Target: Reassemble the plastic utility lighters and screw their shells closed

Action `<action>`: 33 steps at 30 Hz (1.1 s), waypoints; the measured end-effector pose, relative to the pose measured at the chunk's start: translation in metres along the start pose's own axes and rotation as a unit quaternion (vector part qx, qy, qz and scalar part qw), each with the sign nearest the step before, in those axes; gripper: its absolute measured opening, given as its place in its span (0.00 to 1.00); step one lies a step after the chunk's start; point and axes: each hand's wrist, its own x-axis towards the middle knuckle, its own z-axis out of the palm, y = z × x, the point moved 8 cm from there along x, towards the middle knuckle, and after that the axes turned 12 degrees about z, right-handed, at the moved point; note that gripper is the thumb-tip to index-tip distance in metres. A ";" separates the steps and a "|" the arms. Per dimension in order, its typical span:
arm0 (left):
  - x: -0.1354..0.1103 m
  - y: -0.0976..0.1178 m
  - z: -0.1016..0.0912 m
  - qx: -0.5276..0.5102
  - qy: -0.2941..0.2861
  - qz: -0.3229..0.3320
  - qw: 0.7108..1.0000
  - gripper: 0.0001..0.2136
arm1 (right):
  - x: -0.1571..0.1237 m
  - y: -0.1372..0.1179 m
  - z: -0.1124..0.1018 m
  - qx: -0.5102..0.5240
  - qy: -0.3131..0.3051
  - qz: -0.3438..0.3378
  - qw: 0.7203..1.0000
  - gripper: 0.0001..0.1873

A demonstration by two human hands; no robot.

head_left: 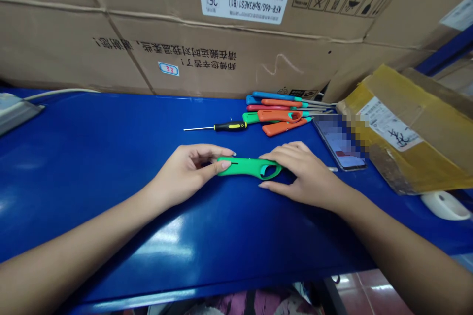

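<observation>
A green long-neck lighter [244, 167] is held level between my two hands, just above the blue tabletop. My left hand [188, 172] pinches its rounded butt end, thumb on the near face by a dark slot and fingers behind. My right hand [303, 172] closes around the trigger end, fingers over the top edge and thumb below. The trigger loop with its teal trigger shows between the right fingers. Most of the lighter's neck is hidden under the right hand; a pale tip [333, 169] shows beyond it. Behind lies a black-and-yellow screwdriver [230, 126].
Several coloured long-neck lighters [279, 116] lie in a pile behind my hands. A phone [342, 145] lies to their right, beside a yellow-taped carton [417, 138]. A white rounded object [445, 205] sits at the right. Large cardboard boxes [121, 59] line the back of the blue table [92, 157].
</observation>
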 end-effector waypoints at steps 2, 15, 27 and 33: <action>-0.001 0.000 0.001 0.008 -0.001 0.008 1.000 0.13 | 0.000 -0.007 0.005 -0.007 0.002 -0.014 1.000 0.20; 0.001 0.009 -0.004 0.158 -0.068 0.073 0.982 0.18 | 0.012 -0.027 0.011 -0.036 0.032 0.001 0.999 0.17; -0.008 0.036 -0.003 0.335 -0.148 0.182 0.912 0.15 | 0.103 -0.022 0.019 -0.074 0.028 0.001 0.997 0.19; -0.013 0.038 -0.003 0.365 -0.156 0.183 0.900 0.11 | 0.095 -0.026 0.022 -0.054 -0.019 -0.008 0.998 0.10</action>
